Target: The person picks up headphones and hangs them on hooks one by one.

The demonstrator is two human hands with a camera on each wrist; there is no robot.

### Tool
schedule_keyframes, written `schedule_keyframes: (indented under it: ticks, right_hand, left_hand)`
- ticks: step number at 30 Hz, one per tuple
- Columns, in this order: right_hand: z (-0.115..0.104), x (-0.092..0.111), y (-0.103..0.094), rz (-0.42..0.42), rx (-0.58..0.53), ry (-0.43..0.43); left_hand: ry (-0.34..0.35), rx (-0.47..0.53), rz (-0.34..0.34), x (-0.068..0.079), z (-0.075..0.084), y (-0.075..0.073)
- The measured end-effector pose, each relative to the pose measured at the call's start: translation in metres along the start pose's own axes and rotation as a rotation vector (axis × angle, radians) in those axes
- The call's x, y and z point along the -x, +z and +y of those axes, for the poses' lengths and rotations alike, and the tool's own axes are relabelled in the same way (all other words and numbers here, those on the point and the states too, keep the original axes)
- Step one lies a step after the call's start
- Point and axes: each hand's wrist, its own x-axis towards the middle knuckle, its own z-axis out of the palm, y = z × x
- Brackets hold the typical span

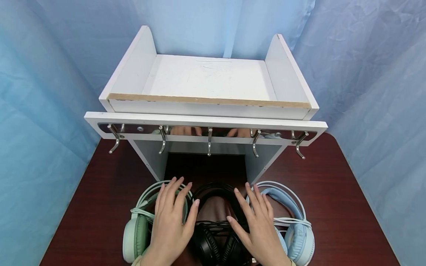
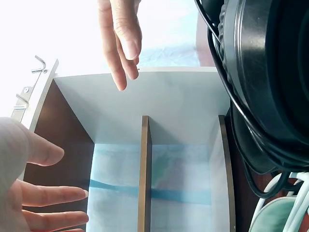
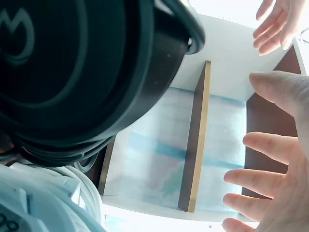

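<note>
Three pairs of headphones lie in a row on the dark red table before a white shelf unit point(image 1: 206, 107). Green headphones point(image 1: 134, 236) are at the left, black headphones point(image 1: 204, 244) in the middle, light blue headphones point(image 1: 301, 240) at the right, cables bundled. My left hand point(image 1: 171, 220), fingers straight, hovers above the gap between the green and black pairs. Over the black and light blue pairs hovers my right hand point(image 1: 259, 225), fingers spread. In the wrist views, the left hand point(image 2: 21, 193) and right hand point(image 3: 277, 179) hold nothing and stay apart from the headphones.
A rail with several metal hooks point(image 1: 209, 142) runs along the unit's front, its hooks jutting toward me. Under it is an open compartment between side panels point(image 1: 266, 157). Above sits a white tray-like top point(image 1: 213, 77) with raised sides. Blue curtains point(image 1: 43, 92) surround the table point(image 1: 346, 214).
</note>
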Motion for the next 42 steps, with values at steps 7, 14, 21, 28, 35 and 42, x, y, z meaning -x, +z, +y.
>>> schedule_keyframes:
  ticks: [7, 14, 21, 28, 35, 42]
  right_hand:
    - [0.001, -0.001, -0.001, 0.092, -0.049, -0.054]
    - [0.001, 0.000, 0.001, 0.110, -0.078, -0.051]
    - [0.000, 0.001, 0.002, 0.137, -0.094, -0.064]
    - [0.000, 0.001, 0.003, 0.141, -0.084, -0.062]
    - [0.001, 0.001, 0.004, 0.126, -0.068, -0.056]
    - [0.000, 0.001, 0.004, 0.126, -0.060, -0.062]
  left_hand:
    - [-0.013, 0.019, 0.046, -0.002, -0.002, -0.002]
    - [-0.007, 0.012, 0.101, -0.006, -0.004, -0.004]
    - [0.027, 0.027, 0.201, -0.012, -0.004, -0.008]
    - [0.059, 0.052, 0.329, -0.020, -0.003, -0.011]
    - [0.025, 0.052, 0.355, -0.023, -0.004, -0.015]
    - [0.010, 0.108, 0.389, -0.027, -0.005, -0.019]
